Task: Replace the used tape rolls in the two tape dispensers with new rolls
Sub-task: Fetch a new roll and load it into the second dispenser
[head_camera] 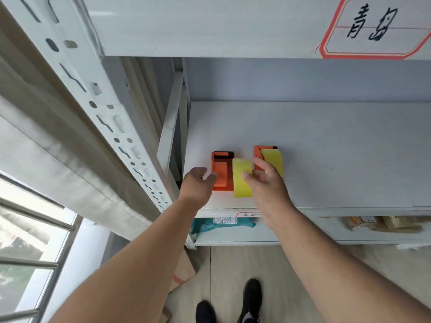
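Two orange tape dispensers stand side by side on the white shelf (326,148). The left dispenser (220,170) shows an empty orange hub. A yellow tape roll (241,180) stands on edge just to its right, pinched by the thumb and fingers of my right hand (268,185). The right dispenser (257,155) carries another yellow roll (274,159), partly hidden behind my right hand. My left hand (198,183) hovers at the left dispenser's left side with fingers apart, its fingertips close to the orange body.
A perforated white shelf post (121,127) and beige curtain (46,141) stand to the left. A teal parcel (221,223) and brown packets (384,223) lie on the shelf below. An upper shelf beam bears a red-bordered label (373,26). My shoes (251,299) are on the wood floor.
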{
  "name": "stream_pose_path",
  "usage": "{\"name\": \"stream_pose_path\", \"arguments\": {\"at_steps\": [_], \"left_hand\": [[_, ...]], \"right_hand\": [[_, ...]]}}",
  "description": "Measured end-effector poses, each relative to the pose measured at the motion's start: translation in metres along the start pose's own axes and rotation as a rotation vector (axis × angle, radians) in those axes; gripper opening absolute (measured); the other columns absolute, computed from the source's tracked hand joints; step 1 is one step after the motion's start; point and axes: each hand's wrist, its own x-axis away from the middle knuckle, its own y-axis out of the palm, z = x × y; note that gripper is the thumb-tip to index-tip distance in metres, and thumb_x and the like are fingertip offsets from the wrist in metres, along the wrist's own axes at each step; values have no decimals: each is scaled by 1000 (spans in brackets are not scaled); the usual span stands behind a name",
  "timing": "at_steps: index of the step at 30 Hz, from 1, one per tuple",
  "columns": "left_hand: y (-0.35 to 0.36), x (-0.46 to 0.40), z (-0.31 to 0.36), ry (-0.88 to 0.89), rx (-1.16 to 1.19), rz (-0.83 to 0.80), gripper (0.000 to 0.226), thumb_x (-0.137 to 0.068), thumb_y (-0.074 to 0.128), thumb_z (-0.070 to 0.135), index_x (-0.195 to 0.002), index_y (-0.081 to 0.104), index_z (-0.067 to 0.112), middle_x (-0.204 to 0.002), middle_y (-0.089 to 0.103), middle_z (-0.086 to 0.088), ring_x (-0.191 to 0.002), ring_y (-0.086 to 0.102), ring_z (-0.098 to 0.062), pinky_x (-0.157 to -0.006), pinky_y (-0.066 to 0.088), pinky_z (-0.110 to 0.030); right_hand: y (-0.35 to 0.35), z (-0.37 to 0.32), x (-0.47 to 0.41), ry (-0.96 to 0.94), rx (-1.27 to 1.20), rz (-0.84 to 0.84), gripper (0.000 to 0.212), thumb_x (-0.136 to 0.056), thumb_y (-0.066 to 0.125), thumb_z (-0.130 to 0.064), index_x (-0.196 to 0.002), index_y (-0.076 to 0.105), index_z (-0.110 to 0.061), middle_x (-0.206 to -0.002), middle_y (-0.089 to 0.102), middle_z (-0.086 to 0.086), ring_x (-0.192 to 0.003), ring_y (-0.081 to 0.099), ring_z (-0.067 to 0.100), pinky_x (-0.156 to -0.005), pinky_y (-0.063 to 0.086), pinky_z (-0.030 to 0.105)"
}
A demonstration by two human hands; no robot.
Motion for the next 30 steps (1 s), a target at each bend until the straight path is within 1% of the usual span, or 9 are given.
{"name": "stream_pose_path", "arguments": {"at_steps": [6, 9, 11, 15, 19, 21, 24, 27, 30], "left_hand": [[13, -18, -10, -35, 19, -46, 33, -103, 59, 33, -129, 69, 15, -125, 72, -2, -109, 64, -23, -85, 45, -26], [14, -17, -4, -2, 92, -38, 26, -104, 56, 33, -109, 75, 16, -94, 74, 0, -81, 62, -17, -68, 46, -26], [14, -17, 1, 2, 136, -51, 26, -105, 54, 35, -102, 75, 18, -87, 74, -1, -76, 61, -17, -73, 51, -31], [12, -19, 4, -4, 190, -73, 29, -104, 52, 36, -99, 75, 19, -100, 80, -7, -96, 74, -26, -102, 54, -44], [9, -25, 0, -9, 225, -84, 31, -101, 53, 38, -95, 76, 18, -101, 80, -11, -108, 73, -35, -107, 53, -52], [8, -26, -1, -18, 235, -104, 31, -103, 53, 36, -97, 76, 18, -101, 81, -8, -107, 75, -32, -108, 53, -51], [8, -27, -1, -35, 239, -126, 31, -104, 52, 35, -97, 77, 19, -101, 82, -7, -106, 76, -30, -108, 52, -51], [9, -27, -2, -42, 241, -145, 31, -105, 52, 34, -96, 79, 21, -102, 82, -5, -108, 75, -30, -109, 52, -50], [11, -26, -2, -33, 246, -174, 34, -102, 50, 36, -97, 81, 22, -104, 81, -10, -111, 73, -36, -110, 51, -51]], "right_hand": [[5, -1, -18, 50, -85, -7, 42, -97, 71, -12, -138, 64, -20, -103, 66, -21, -95, 60, -11, -76, 42, 10], [6, -3, -27, 72, -107, -11, 39, -99, 69, -11, -135, 66, -24, -100, 66, -22, -84, 62, -15, -68, 44, 5], [6, -3, -33, 82, -104, -14, 38, -99, 67, -7, -132, 66, -25, -96, 68, -19, -70, 65, -19, -58, 46, 1], [10, -3, -38, 88, -87, -4, 39, -99, 66, -3, -136, 66, -15, -96, 71, -13, -65, 66, -18, -56, 46, 1], [15, 1, -39, 90, -81, 11, 38, -98, 66, -1, -133, 68, -14, -95, 72, -12, -65, 67, -16, -58, 47, 2], [18, 3, -39, 90, -79, 4, 37, -98, 67, -3, -133, 69, -15, -98, 75, -10, -73, 70, -11, -63, 51, 6], [21, 8, -42, 110, -93, -1, 39, -97, 70, -8, -134, 69, -21, -108, 78, -6, -95, 75, 6, -78, 57, 22], [24, 11, -45, 129, -102, -3, 40, -96, 72, -11, -134, 69, -23, -113, 79, -2, -106, 75, 17, -90, 61, 35], [30, 12, -45, 120, -91, -29, 43, -96, 72, -11, -138, 66, -21, -123, 74, -1, -114, 71, 17, -90, 59, 30]]}}
